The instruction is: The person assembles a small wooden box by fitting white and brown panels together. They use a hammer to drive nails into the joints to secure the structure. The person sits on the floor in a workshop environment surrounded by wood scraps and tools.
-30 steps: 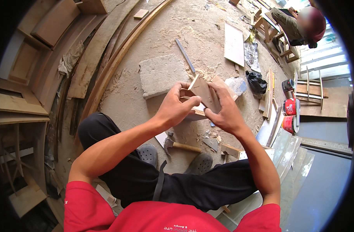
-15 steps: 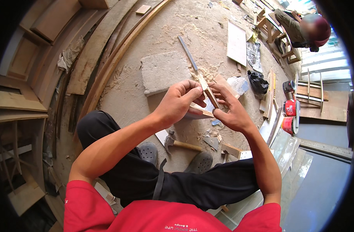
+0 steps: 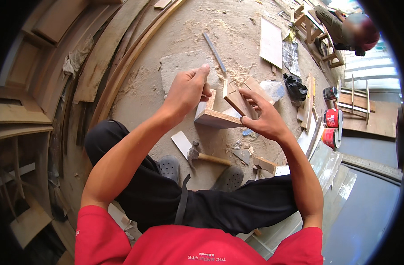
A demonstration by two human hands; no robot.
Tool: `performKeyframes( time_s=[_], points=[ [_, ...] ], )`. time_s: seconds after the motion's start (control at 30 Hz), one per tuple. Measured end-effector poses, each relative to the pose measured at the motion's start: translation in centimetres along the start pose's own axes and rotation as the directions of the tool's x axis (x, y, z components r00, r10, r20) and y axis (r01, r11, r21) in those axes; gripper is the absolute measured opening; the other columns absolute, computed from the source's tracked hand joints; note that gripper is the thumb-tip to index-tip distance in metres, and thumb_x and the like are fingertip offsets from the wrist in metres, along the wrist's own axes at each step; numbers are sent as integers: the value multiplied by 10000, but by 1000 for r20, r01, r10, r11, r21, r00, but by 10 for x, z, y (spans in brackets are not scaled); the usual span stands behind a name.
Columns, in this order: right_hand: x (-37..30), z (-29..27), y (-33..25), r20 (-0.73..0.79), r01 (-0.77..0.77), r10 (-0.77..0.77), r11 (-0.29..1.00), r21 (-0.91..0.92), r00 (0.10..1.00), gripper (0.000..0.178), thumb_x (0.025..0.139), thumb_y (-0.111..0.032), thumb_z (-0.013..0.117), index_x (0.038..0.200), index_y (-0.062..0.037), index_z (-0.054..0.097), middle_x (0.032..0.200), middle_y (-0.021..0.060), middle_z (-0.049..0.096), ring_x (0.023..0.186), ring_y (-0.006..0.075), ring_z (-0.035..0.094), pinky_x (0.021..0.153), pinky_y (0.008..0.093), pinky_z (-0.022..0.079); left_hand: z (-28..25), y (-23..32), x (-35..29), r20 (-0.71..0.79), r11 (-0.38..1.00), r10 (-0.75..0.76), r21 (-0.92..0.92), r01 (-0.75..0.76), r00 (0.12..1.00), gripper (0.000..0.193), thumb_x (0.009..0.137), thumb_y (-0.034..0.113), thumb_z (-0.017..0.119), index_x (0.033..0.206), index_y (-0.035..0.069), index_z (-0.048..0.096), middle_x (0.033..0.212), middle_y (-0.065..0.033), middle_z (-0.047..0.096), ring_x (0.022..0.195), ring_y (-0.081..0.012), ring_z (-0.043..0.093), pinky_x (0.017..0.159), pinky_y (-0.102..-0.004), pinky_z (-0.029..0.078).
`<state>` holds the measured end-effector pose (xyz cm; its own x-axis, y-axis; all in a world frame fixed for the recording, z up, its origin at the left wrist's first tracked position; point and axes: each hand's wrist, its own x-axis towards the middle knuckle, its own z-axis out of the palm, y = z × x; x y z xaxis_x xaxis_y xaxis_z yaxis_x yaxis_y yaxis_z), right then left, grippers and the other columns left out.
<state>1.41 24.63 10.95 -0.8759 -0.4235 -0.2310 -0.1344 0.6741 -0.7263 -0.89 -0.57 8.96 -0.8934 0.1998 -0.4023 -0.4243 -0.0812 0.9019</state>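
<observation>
In the head view, wood shavings (image 3: 241,78) lie scattered over the dusty floor (image 3: 138,81). The right hand (image 3: 264,115) grips a brown wooden piece (image 3: 240,101) by its edges, at the right of an angled wooden frame (image 3: 217,119). Apart from it, the left hand (image 3: 186,92) is raised, fingers curled; whether it pinches anything cannot be told. A hammer (image 3: 211,158) lies nearer the person.

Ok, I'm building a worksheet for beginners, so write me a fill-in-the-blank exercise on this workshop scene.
1. The brown board is held by the person's ____ hand.
2. The wooden-handled tool near the grey clogs is a ____.
3. The person's shirt is ____.
4. The person's trousers are ____.

Missing words: right; hammer; red; black.
</observation>
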Motion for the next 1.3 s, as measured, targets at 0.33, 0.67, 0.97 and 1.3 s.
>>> performKeyframes(
  time_s=[0.33, 0.67, 0.97, 1.3],
  points=[
    [13, 18, 8, 18, 97, -95, 967, -238, 995, 642, 766, -154, 712, 1376, -54, 536, 1304, 222, 588, 1204, 398, 572, 1055, 430, 455, -11, -25, 26, -22, 910, 58, 413, -44, 998, 369, 939, 172, 667, 1216, -69, 637, 1063, -144, 694, 824, -160, 653, 763, -293, 543],
    [19, 22, 8, 61, 52, -33, 940, -337, 998, 722, 773, -168, 780, 1442, -123, 511, 1334, 205, 572, 1251, 369, 532, 1095, 428, 414, -13, -39, 33, 66, 915, -128, 393, 92, 990, 376, 890, 94, 680, 1215, -92, 635, 1117, -194, 693, 937, -202, 690, 831, -297, 582],
    [23, 19, 11, 69, 115, -96, 925, -363, 993, 710, 766, -237, 813, 1410, -113, 542, 1309, 187, 591, 1192, 379, 569, 1031, 441, 462, -14, -41, 30, 97, 955, -135, 278, 103, 986, 393, 864, 79, 705, 1214, -91, 645, 1128, -203, 691, 973, -207, 695, 854, -287, 589],
    [24, 18, 19, 67, 187, -174, 919, -347, 982, 702, 765, -243, 811, 1396, -85, 548, 1289, 165, 602, 1162, 362, 585, 1005, 431, 474, -12, -48, 32, 55, 944, -113, 319, 90, 992, 363, 841, 56, 711, 1169, -96, 676, 1033, -182, 722, 876, -174, 710, 827, -263, 580]
  ],
)
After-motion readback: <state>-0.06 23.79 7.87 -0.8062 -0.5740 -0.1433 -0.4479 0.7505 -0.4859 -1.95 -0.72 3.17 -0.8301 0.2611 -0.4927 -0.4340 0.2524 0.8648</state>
